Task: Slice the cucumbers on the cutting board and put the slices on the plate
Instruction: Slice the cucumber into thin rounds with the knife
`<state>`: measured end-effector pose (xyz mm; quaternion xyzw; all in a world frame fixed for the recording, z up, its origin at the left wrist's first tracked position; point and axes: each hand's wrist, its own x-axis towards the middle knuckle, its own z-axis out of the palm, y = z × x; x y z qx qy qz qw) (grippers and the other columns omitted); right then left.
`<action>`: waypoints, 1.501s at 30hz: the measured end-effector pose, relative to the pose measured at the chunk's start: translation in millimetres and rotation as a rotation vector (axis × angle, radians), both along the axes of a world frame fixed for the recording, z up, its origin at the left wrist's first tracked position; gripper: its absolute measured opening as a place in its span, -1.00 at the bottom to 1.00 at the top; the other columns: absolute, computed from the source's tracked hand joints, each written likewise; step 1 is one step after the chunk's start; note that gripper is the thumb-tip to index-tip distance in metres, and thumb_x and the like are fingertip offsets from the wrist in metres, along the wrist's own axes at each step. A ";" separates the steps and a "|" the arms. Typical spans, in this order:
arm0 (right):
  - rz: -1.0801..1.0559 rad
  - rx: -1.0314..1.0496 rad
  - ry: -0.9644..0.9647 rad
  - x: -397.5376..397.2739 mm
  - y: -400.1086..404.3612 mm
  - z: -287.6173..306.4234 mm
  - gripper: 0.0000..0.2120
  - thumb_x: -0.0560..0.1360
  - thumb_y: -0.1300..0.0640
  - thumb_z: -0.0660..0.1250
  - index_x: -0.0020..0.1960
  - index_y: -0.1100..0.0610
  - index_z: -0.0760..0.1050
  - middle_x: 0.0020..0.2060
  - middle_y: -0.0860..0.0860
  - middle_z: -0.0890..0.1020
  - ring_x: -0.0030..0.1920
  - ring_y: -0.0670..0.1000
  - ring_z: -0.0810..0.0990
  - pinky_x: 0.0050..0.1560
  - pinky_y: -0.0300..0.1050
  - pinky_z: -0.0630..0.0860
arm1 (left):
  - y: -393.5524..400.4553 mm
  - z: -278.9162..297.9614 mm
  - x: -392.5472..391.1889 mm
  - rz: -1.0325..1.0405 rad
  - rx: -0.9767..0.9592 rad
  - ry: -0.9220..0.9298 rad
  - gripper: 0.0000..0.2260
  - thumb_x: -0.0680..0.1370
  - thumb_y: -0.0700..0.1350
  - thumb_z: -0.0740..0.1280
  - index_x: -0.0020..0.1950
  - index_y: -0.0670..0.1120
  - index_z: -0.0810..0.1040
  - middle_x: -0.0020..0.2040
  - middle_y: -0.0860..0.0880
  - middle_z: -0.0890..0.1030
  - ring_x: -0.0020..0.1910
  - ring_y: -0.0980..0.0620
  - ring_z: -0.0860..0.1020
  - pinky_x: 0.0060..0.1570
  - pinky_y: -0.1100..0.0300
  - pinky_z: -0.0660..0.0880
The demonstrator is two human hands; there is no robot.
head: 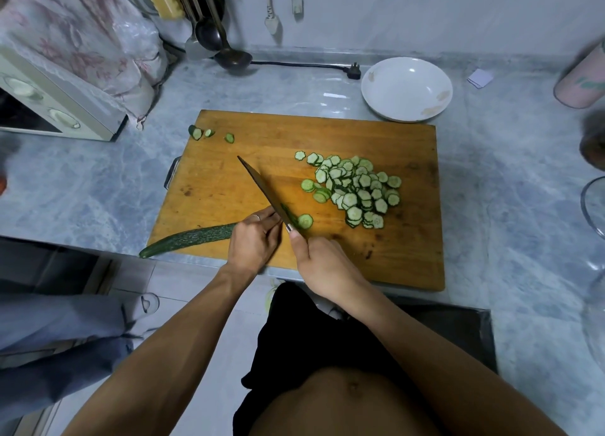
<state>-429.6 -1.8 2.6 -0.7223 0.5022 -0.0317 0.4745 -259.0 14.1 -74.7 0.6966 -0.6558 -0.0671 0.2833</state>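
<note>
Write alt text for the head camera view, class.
A right hand slices a cucumber with a knife on a wooden cutting board while the left hand steadies it. A pile of slices lies beside the blade; the white plate behind is empty.

An orange-brown wooden cutting board (327, 141) with darker stains lies on a pale grey-blue marbled counter (98, 187). The cucumber (190, 239) has dark green, bumpy skin. The cut slices (355, 187) are pale green-white inside with dark green scalloped rims. The plate (407, 88) is white with faint beige floral marks. The knife (262, 187) blade is dark. A cloth (82, 33) is white with a pink floral print. A cup (582, 82) is pale pink with a green motif.
</note>
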 end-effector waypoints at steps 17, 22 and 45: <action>-0.039 -0.045 -0.034 -33.2 -40.9 5.2 -0.37 0.68 -0.17 -0.11 -0.39 0.18 0.33 -0.49 0.11 0.37 -0.48 0.08 0.37 -0.36 -0.12 0.32 | 2.2 1.2 -7.9 0.118 0.031 0.059 -0.74 0.45 -0.31 0.43 0.12 -0.13 0.70 0.12 -0.09 0.68 0.07 -0.13 0.65 0.08 0.00 0.60; 0.035 -0.025 -0.054 -37.7 -33.3 16.8 -0.38 0.67 -0.18 -0.08 -0.31 0.21 0.40 -0.45 0.10 0.42 -0.47 0.05 0.39 -0.29 -0.08 0.35 | 1.9 3.4 -11.2 0.132 -0.004 0.116 -0.78 0.44 -0.35 0.44 0.05 -0.18 0.71 0.07 -0.13 0.69 0.02 -0.08 0.67 0.07 0.13 0.57; 0.109 -0.032 0.011 -34.0 -9.2 13.1 -0.47 0.68 -0.19 -0.08 -0.36 0.05 0.27 -0.37 0.02 0.36 -0.16 0.10 0.37 -0.10 -0.07 0.26 | -8.5 8.8 -12.4 0.119 0.089 0.065 -0.80 0.46 -0.34 0.36 0.01 -0.19 0.71 0.11 -0.11 0.68 -0.06 -0.13 0.66 -0.10 0.23 0.50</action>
